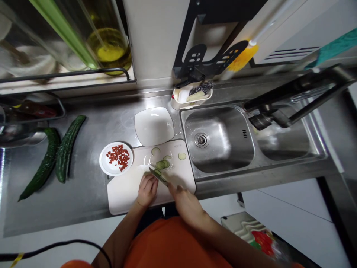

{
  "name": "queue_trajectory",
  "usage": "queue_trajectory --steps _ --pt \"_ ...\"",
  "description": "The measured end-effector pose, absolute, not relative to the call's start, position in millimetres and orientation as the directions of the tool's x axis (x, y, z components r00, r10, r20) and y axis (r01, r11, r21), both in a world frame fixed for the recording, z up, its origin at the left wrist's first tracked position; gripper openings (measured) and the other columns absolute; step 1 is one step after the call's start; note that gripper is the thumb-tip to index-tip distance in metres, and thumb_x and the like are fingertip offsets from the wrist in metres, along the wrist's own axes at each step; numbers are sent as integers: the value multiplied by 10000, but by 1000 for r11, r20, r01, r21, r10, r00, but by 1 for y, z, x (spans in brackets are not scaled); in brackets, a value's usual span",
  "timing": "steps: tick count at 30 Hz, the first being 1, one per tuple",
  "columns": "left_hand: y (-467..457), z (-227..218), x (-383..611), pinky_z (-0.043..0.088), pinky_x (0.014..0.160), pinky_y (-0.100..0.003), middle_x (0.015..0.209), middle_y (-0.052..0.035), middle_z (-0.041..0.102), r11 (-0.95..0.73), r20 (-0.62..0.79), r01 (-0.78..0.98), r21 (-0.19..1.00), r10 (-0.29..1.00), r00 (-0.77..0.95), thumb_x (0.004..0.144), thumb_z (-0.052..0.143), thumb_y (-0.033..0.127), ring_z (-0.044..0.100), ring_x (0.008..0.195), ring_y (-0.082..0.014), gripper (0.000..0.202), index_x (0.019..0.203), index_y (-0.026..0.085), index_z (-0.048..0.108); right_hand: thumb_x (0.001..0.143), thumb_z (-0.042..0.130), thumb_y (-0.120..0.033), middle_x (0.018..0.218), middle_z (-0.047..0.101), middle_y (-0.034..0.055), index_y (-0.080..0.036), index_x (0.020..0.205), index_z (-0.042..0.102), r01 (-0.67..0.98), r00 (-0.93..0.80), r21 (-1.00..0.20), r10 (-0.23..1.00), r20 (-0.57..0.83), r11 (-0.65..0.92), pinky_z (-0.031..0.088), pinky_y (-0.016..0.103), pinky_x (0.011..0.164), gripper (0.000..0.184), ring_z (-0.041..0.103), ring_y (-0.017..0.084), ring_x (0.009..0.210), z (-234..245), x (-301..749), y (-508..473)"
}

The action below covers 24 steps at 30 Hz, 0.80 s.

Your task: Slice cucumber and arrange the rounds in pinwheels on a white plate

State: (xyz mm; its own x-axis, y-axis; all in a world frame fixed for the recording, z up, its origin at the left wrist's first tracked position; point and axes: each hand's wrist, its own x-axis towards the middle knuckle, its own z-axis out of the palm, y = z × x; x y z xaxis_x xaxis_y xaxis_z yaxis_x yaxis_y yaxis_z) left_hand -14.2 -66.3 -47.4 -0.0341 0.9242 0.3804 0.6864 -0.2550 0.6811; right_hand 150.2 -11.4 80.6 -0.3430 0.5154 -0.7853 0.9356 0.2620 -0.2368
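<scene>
green round cucumber slices (162, 164), knife (157, 175) in right hand (186, 203).

A single head-worn camera looks steeply down from close above onto the counter (92, 186) and sink (220, 141).

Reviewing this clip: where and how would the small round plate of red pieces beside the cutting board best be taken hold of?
Probably by the bare white rim of the small plate on its left edge, coming from the open counter side. The red pieces cover the middle, and the cutting board abuts its lower right, where the left hand and right hand work with the knife.
</scene>
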Motion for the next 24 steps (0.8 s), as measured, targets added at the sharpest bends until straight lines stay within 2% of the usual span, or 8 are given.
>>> queue_trajectory --steps 10,19,24 --pt "-66 -48 -13 540 833 -370 921 -83 637 -231 375 699 676 925 -57 812 593 86 617 910 -180 206 999 166 628 872 267 -29 991 658 108 -255 1354 438 938 -338 -233 520 -785 257 501 263 646 559 669 212 822 78 150 -11" --pt "-67 -49 -13 533 856 -379 968 -97 629 -214 373 753 623 927 -46 820 609 147 608 963 -196 203 1023 160 605 865 250 -14 996 658 104 -239 1344 431 931 -354 -248 502 -789 267 503 268 664 560 673 216 849 83 150 -9" --pt "-66 -47 -14 530 857 -373 971 -97 623 -201 338 722 662 940 -49 831 585 126 602 961 -190 215 1044 155 584 870 249 -19 1007 655 114 -240 1357 423 937 -341 -242 516 -786 251 504 281 651 562 675 227 837 82 149 -10"
